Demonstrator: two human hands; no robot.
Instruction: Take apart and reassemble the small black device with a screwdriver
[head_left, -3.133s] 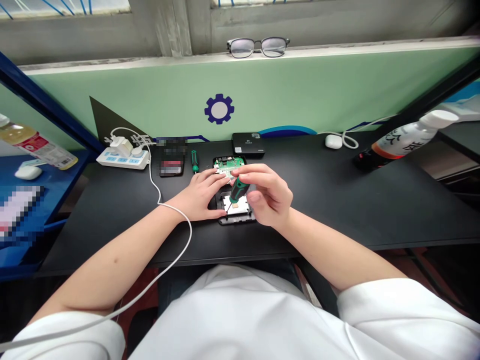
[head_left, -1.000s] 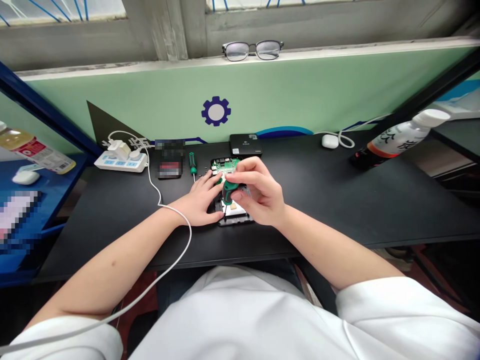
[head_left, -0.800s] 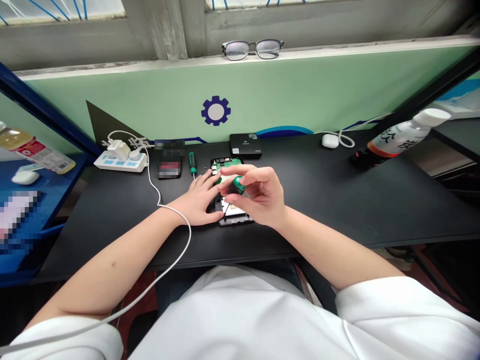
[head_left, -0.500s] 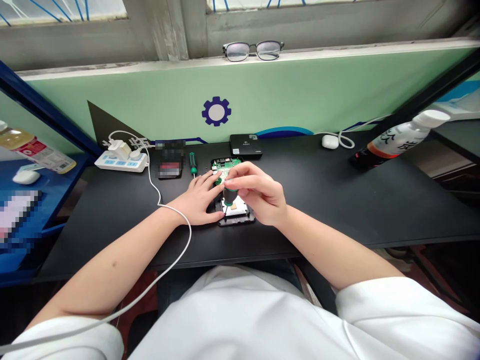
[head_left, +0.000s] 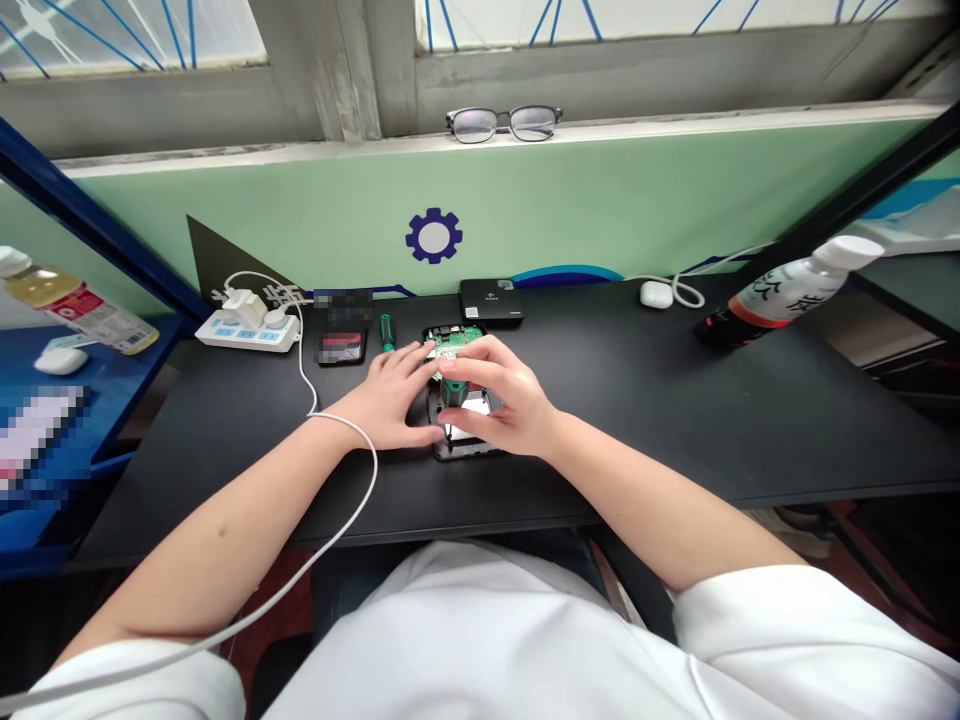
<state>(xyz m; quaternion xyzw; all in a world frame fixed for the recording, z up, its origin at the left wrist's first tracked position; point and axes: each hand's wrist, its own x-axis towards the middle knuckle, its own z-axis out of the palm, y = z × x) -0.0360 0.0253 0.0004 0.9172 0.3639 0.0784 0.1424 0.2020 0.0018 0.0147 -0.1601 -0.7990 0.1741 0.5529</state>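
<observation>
I note the right hand (head_left: 501,400) with its fingers (head_left: 480,362) curled tight round the green handle of a driver (head_left: 452,389). The driver stands near upright, pointing down into the open case (head_left: 466,447) directly beneath those fingers. The hand hides its tip.

The left hand (head_left: 386,397) lies flat on the desk (head_left: 637,390), its fingers (head_left: 411,358) stretched out and holding nothing. Its thumb presses the left edge of the case. A green board (head_left: 455,336) lies just beyond both sets of fingers; I cannot tell whether the left fingertips touch it.

A spare driver (head_left: 387,331) lies just past the left fingertips, apart from them. A black box (head_left: 491,300) sits beyond the board. Further left of the left fingers is a power strip (head_left: 246,330), and its white cable (head_left: 373,470) passes over the left wrist. Well to the right of the right fingers lie a bottle (head_left: 787,292) and a white pod (head_left: 655,294). Glasses (head_left: 504,122) rest on the ledge far beyond all fingers.
</observation>
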